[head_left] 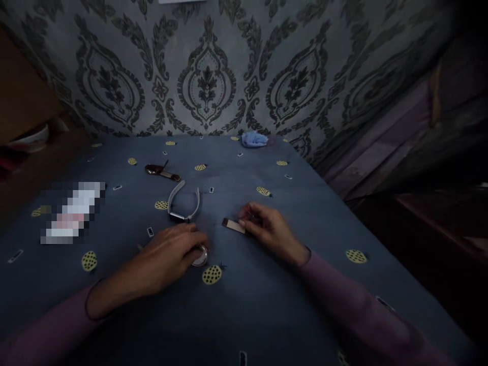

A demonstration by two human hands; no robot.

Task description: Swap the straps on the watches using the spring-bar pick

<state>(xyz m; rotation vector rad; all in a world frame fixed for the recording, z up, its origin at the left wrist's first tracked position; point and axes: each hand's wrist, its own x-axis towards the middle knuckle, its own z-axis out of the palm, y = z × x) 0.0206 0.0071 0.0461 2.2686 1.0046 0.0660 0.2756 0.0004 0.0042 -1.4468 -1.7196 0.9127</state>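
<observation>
Brown and beige, the strap-like strip (234, 225) points towards nine o'clock from the right hand (269, 229), which I see pinching its end narrowly. At eight o'clock from there, the left hand (170, 254) curls its fingers onto a round watch (200, 256) over the table (267, 315); in this dim light I can't tell whether strip and watch join. Just beyond, towards twelve o'clock, lies a grey-strapped smartwatch (177, 218). I judge the step in hand as handling strip and watch together; the next move calls for light, steady fingertips
</observation>
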